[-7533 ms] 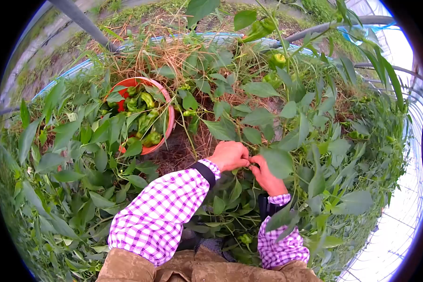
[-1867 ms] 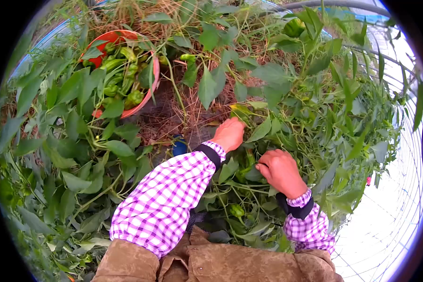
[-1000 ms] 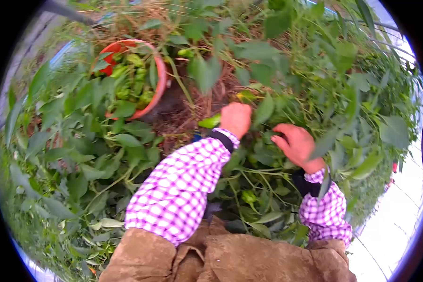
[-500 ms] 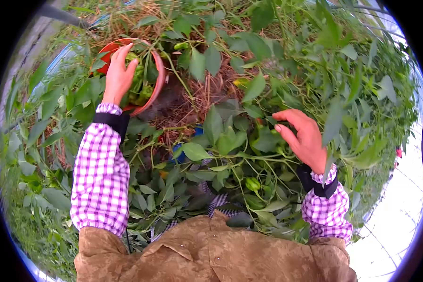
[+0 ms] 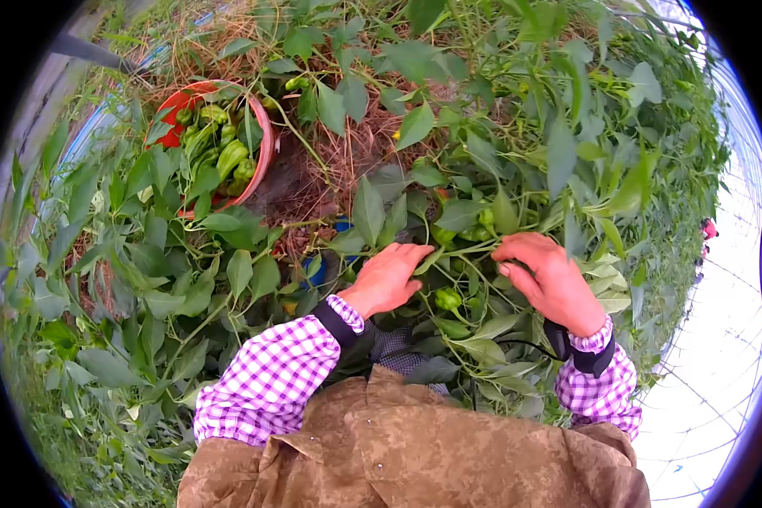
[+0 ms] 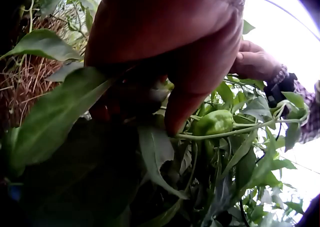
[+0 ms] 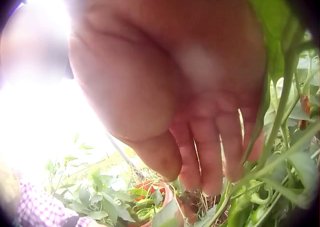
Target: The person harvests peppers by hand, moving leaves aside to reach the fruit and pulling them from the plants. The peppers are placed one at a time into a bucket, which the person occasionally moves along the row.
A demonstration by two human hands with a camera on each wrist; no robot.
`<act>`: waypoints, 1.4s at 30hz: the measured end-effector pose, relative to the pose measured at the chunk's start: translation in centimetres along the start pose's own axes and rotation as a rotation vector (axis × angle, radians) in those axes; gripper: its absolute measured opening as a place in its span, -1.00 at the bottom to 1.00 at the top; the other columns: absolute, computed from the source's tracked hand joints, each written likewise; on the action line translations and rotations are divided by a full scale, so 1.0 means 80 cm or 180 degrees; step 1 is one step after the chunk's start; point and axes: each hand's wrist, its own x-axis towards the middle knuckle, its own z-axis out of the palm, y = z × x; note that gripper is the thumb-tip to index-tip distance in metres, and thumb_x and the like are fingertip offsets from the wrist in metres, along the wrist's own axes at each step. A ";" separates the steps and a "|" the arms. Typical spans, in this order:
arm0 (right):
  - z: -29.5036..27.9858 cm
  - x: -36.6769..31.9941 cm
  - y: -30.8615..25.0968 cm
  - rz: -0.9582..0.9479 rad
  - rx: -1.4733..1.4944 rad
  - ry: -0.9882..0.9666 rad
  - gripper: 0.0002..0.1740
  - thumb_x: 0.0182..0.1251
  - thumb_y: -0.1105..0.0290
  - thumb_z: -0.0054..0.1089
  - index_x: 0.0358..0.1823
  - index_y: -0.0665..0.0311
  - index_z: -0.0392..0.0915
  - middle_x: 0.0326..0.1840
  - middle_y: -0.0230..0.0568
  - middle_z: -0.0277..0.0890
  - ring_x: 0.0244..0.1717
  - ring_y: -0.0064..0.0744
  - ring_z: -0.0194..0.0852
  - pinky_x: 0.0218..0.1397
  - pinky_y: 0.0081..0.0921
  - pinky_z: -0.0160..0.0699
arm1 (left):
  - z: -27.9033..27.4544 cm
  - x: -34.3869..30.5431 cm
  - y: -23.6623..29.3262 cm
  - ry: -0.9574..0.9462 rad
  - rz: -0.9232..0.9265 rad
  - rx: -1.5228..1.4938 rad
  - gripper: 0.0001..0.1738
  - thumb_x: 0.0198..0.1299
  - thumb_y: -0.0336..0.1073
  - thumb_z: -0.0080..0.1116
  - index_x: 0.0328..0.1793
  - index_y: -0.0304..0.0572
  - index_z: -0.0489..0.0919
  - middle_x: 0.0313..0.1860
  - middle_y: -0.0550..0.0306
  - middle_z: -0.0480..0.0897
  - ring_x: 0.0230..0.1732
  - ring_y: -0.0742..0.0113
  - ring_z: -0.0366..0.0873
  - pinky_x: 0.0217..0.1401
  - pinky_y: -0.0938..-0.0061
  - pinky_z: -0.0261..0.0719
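My left hand [image 5: 389,278] reaches into the pepper plant, fingers extended among the leaves and nothing visibly held. Its thumb points down beside a stem in the left wrist view, while the other fingers sit in dark shade. Across from it, my right hand [image 5: 546,279] has its fingertips at a thin branch. The right wrist view shows its palm bare and the fingers loosely straight. Between the hands hangs a green pepper [image 5: 449,299], with another pepper [image 5: 483,222] just above among the leaves. A green pepper [image 6: 214,123] also shows beside the thumb in the left wrist view.
An orange-red bucket [image 5: 268,152] holding several green peppers [image 5: 232,157] stands at the upper left, partly covered by leaves. A blue object [image 5: 315,271] lies low among the stems. Dry straw [image 5: 356,157] covers the ground beyond. A grey pole [image 5: 93,52] slants in at the upper left.
Both hands worked together on the plant earlier. The left hand then held a green pepper, went over the bucket, and is now back at the plant without it. The right hand has shifted slightly down.
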 end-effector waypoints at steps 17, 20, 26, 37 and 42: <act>-0.052 -0.132 -0.047 0.0646 0.1561 0.0758 -0.85 0.17 0.51 0.16 -0.23 0.37 0.61 -0.24 -0.17 0.64 -0.16 -0.37 0.59 -0.05 -0.50 0.51 | -0.014 -0.061 0.002 0.0056 -0.0151 0.0179 -0.58 -0.02 -0.24 0.27 0.01 -0.04 0.48 -0.04 0.02 0.47 0.04 -0.04 0.45 0.07 0.19 0.38; -0.040 -0.170 0.002 0.1447 0.2396 0.1312 -0.78 0.37 0.33 0.05 -0.32 0.31 0.59 -0.33 -0.28 0.64 -0.28 -0.51 0.57 -0.18 -0.55 0.50 | -0.026 -0.076 0.002 -0.0131 -0.0136 0.0255 -0.56 -0.03 -0.23 0.28 0.03 -0.05 0.48 -0.09 0.00 0.49 0.02 -0.04 0.46 0.05 0.20 0.40; 0.047 -0.129 0.059 0.1099 0.1931 0.0350 -0.81 0.31 0.35 0.16 -0.25 0.36 0.59 -0.35 -0.30 0.61 -0.37 -0.49 0.53 -0.26 -0.48 0.52 | -0.018 -0.089 -0.033 -0.0212 0.0698 0.0052 -0.45 0.08 -0.37 0.20 0.27 -0.03 0.43 0.10 0.02 0.55 0.10 0.11 0.49 0.13 0.27 0.46; 0.157 -0.043 0.066 0.0015 0.1164 -0.0055 -0.49 0.16 -0.03 0.19 -0.29 0.37 0.63 -0.41 0.04 0.57 -0.39 -0.07 0.55 -0.29 -0.27 0.48 | 0.002 -0.103 -0.026 -0.0635 -0.0583 -0.0997 -0.38 0.00 -0.18 0.23 0.29 0.09 0.46 0.29 -0.10 0.35 0.26 -0.09 0.35 0.32 0.16 0.33; 0.133 -0.046 0.040 0.0544 0.0820 -0.1485 -0.35 -0.01 -0.14 0.26 -0.38 0.48 0.56 -0.50 -0.04 0.52 -0.41 -0.18 0.51 -0.28 -0.36 0.48 | 0.003 -0.100 0.030 -0.0717 -0.0073 0.1474 -0.42 -0.14 -0.33 0.28 0.14 -0.01 0.52 0.18 -0.09 0.42 0.18 -0.05 0.39 0.10 0.18 0.36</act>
